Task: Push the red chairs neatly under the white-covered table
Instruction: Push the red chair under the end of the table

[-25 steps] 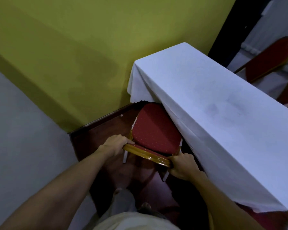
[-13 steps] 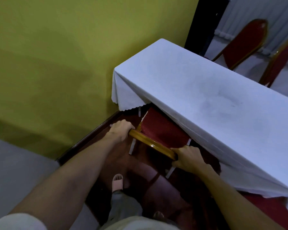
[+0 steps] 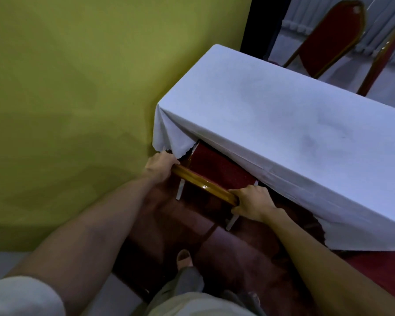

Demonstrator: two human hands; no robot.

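A red chair (image 3: 217, 166) with a gold frame stands at the near left corner of the white-covered table (image 3: 294, 124). Its seat is hidden under the hanging cloth; only the padded back and gold top rail show. My left hand (image 3: 161, 164) grips the left end of the top rail, right by the cloth's corner. My right hand (image 3: 251, 202) grips the right end of the same rail. Two white chair legs show below the rail.
A yellow-green wall (image 3: 78, 99) runs close along the left of the table's end. Two more red chairs (image 3: 328, 39) stand beyond the table at the top right. Red fabric (image 3: 379, 270) shows low on the right. My foot (image 3: 184, 258) is on dark reddish floor.
The chair has slid further under the table, so less of its red back shows. Both hands kept their hold on the rail and moved forward with it.
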